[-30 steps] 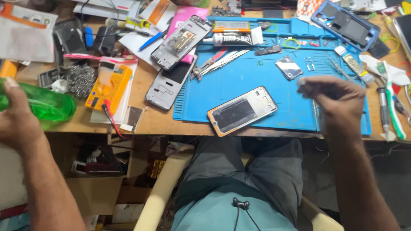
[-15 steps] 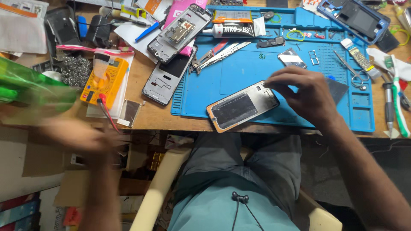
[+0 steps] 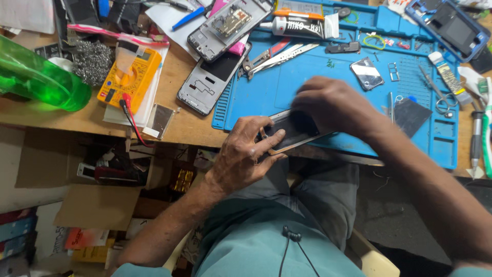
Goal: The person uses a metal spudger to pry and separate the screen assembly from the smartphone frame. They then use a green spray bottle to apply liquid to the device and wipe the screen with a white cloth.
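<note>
Item: phone (image 3: 292,134), flat and dark, lying at the near edge of the blue mat (image 3: 307,82), centre of the frame, overhanging the surface (image 3: 189,125) edge. Left hand (image 3: 243,154): fingers closed on the phone's near end, seemingly to steady it. Right hand (image 3: 333,105): laid over the far end, fingers curled down on it; what they do beneath is hidden. Upper centre: two bare phone frames (image 3: 215,77), a glue tube (image 3: 302,26), tweezers (image 3: 279,55). Left: yellow multimeter (image 3: 130,74), steel wool (image 3: 92,61), green bottle (image 3: 36,77). Right: small scissors (image 3: 438,95), within reach.
</note>
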